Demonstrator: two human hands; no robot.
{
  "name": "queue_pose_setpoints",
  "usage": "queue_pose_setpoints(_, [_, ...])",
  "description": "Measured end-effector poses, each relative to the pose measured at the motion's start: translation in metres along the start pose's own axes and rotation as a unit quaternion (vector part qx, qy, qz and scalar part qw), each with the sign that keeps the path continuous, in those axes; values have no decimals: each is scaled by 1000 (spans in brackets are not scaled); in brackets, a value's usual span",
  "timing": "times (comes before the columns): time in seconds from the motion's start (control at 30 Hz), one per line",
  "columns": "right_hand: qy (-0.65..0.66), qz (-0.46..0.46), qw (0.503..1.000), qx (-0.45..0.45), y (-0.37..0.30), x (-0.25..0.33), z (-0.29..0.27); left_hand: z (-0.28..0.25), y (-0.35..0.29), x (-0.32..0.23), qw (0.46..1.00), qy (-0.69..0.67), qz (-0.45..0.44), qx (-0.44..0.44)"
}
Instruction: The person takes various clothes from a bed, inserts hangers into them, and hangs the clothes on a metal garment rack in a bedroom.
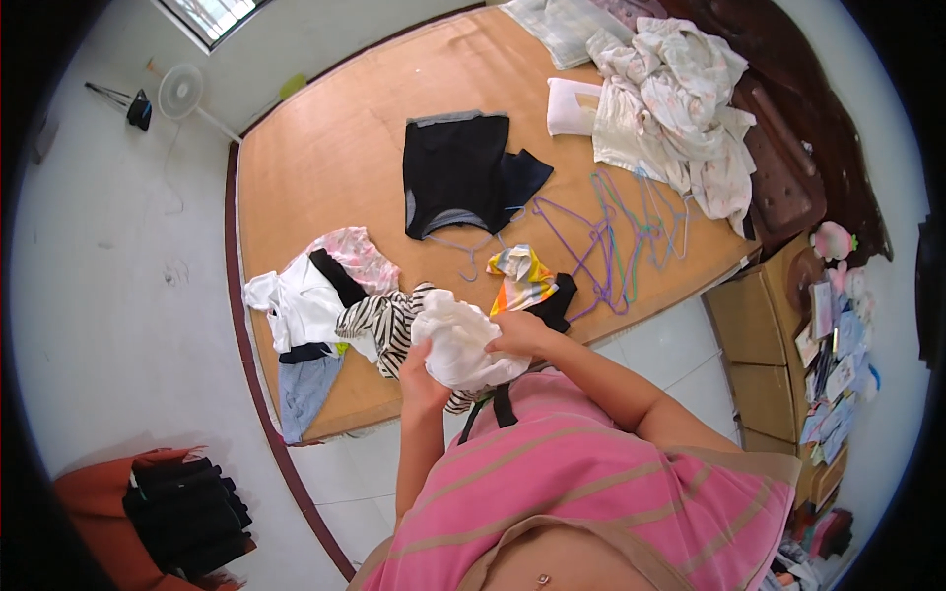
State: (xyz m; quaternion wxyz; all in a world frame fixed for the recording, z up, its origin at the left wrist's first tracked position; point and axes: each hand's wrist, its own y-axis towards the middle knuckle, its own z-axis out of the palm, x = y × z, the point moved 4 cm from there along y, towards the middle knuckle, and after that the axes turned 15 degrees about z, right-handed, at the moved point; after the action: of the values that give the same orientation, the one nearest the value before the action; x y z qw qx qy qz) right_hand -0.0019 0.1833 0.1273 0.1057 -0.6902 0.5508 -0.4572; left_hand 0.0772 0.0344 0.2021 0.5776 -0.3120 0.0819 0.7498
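Close in front of my body, a bunched white garment point(459, 343) is held up between both hands. My left hand point(422, 378) is closed on its left side, and my right hand point(514, 334) pinches its upper right part. A black-and-white striped garment point(379, 325) shows beside and beneath it; whether the two are joined I cannot tell. Just beyond my right hand lie a yellow, orange and white patterned garment point(522, 274) and a black cloth point(558, 303). To the left is a heap with a white shirt point(307, 303), a pink patterned garment point(357, 258) and denim point(307, 389).
A black top point(455, 167) lies on the tan bed mat point(325, 148) with a hanger at its neck. Several coloured hangers point(601, 241) are tangled to the right. Crumpled bedding point(680, 108) fills the far right corner. Cardboard boxes point(754, 325) stand right; a fan point(182, 92) is far left.
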Motion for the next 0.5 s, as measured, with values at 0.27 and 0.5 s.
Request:
queue_pose_setpoints(0.27, [-2,42,957,-286,12,-55,-62,-12,7,-20,964,243,94,-47])
queue_pose_setpoints(0.5, [-38,73,957,-278,50,-88,-52,-48,25,-13,870,354,254,-232])
